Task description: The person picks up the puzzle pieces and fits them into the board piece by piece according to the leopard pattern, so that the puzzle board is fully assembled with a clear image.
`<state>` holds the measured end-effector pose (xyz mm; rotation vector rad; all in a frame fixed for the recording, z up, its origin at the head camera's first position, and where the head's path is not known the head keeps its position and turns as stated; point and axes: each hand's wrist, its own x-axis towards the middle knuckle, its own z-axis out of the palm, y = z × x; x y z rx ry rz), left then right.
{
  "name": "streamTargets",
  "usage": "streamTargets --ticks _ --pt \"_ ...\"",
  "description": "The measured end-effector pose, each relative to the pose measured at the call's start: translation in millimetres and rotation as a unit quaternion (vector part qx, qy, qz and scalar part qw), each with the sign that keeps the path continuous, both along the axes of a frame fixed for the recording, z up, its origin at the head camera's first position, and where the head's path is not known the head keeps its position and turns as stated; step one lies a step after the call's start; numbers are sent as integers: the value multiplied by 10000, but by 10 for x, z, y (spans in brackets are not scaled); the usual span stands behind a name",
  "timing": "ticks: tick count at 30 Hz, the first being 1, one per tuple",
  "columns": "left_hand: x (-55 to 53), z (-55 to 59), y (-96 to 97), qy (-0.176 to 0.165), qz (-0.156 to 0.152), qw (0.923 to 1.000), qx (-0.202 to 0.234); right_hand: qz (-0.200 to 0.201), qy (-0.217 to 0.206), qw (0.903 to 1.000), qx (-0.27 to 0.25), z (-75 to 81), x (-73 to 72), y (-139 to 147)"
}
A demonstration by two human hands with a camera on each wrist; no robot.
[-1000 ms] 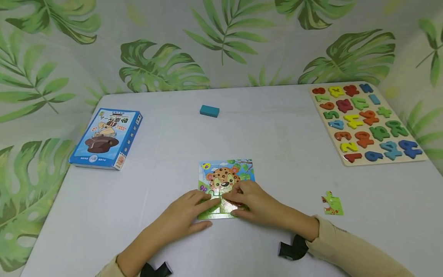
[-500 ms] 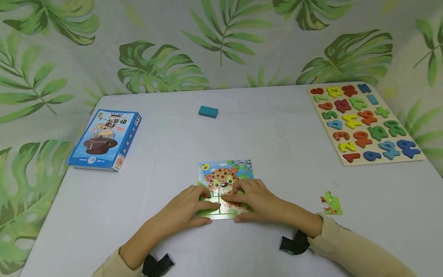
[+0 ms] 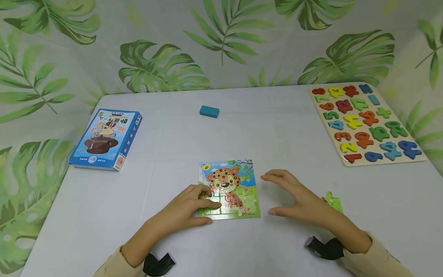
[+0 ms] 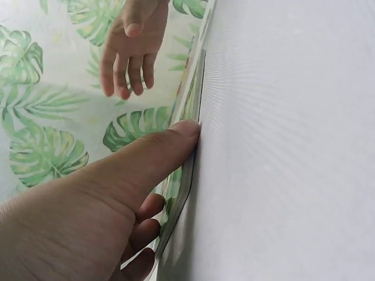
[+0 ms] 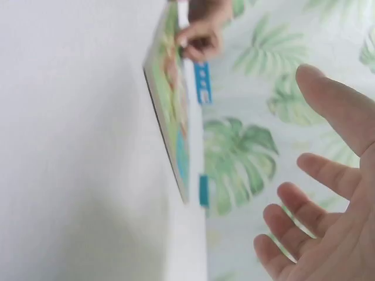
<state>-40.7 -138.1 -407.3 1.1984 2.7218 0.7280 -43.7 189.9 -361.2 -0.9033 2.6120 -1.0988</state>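
Observation:
A jigsaw puzzle (image 3: pixel 242 200) of a spotted leopard cub lies flat in its tray at the front middle of the table. My left hand (image 3: pixel 181 206) rests over its lower left part, the index finger touching the pieces and the thumb at the front edge. In the left wrist view the thumb (image 4: pixel 158 155) lies against the puzzle's edge (image 4: pixel 190 158). My right hand (image 3: pixel 299 200), fingers spread and holding nothing, is in the air right of the puzzle. A loose green puzzle piece (image 3: pixel 333 202) lies partly hidden behind the right hand.
A blue game box (image 3: pixel 105 140) lies at the left. At the back middle is a small teal block (image 3: pixel 209 111). A wooden board (image 3: pixel 346 162) with colourful numbers stands at the back right. Leaf-patterned cloth (image 3: pixel 166 69) hangs behind the white table (image 3: pixel 166 134).
My right hand has lifted off the puzzle and moved right, towards the loose piece, its fingers spreading. The left hand stays on the puzzle.

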Motion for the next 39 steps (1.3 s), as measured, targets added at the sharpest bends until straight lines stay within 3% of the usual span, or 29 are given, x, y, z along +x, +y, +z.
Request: streamTargets --ticks 8,13,19,25,31,39 --pt "2 2 -4 9 19 9999 117 -1311 433 9904 -97 121 210 498" --pt "8 0 -7 16 30 9999 121 -1945 496 9795 -175 41 320 737" --pt "5 4 -11 -42 41 9999 139 -2496 232 9680 -126 -119 422 939" --pt "8 4 -16 -72 75 9998 169 -2625 -74 9649 -19 -242 459 1064" --pt "15 6 -5 -171 102 9997 172 -2470 -22 9682 407 -353 477 1178" --pt "16 17 4 -206 101 9996 158 -2243 -478 9676 1054 -414 427 1315"
